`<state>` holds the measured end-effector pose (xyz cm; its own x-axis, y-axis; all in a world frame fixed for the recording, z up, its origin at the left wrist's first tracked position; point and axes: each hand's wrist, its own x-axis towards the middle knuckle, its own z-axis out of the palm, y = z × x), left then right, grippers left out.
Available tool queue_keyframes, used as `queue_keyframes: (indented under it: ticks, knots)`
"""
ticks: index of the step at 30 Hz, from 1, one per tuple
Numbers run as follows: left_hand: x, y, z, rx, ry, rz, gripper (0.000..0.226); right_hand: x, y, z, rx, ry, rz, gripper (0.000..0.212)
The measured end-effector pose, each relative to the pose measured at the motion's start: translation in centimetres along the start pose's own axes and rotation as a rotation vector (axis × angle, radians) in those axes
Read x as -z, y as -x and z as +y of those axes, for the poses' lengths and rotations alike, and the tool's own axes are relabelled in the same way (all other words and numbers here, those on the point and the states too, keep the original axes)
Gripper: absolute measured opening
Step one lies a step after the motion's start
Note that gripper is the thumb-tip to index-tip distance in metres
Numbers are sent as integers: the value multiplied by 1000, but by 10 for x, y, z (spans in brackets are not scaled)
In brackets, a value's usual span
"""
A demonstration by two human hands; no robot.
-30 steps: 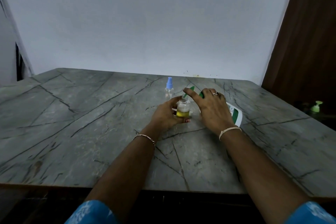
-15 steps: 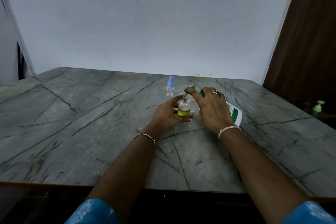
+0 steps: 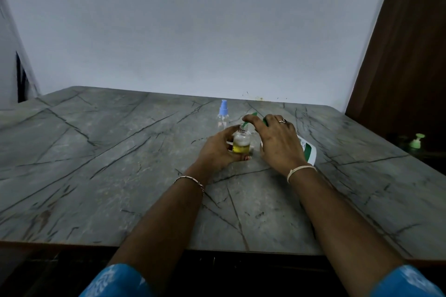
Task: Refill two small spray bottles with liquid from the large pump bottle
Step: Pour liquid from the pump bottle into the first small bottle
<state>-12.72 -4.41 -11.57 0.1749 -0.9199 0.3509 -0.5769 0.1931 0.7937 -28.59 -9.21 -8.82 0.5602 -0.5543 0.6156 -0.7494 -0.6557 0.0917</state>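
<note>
A small clear spray bottle [image 3: 240,143] without its cap stands on the grey stone table [image 3: 120,164], about a third full of yellow liquid. My left hand [image 3: 218,149] grips it from the left. My right hand [image 3: 277,142] lies over the green pump head of the large white pump bottle [image 3: 307,150], fingers pressing it; the green nozzle [image 3: 246,123] points into the small bottle's open neck. A second small clear bottle [image 3: 222,116] with a blue spray cap stands behind, untouched.
The table ends at a white wall behind and at a near edge close to my body. A brown door stands at the right. A small green pump bottle [image 3: 416,143] sits low beyond the table's right edge.
Both hands stay where they were on the small bottle and the pump head. No clear rise of the yellow liquid shows.
</note>
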Motion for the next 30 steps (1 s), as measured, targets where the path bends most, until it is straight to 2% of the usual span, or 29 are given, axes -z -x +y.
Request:
queue_keyframes:
  ticks: [7,21,26,30]
  knots:
    - [-1,-2,-3,21,52,3,89,-5,3,7,31,39,18,81]
    - [0,-2,-3,10,19,-6,89,2,1,0,-2,-8,-17,71]
    - [1,-1,-2,23,20,-11,91,3,5,6,37,20,-23,83]
    - [0,-2,-4,17,30,-11,91,3,3,4,16,37,-31,75]
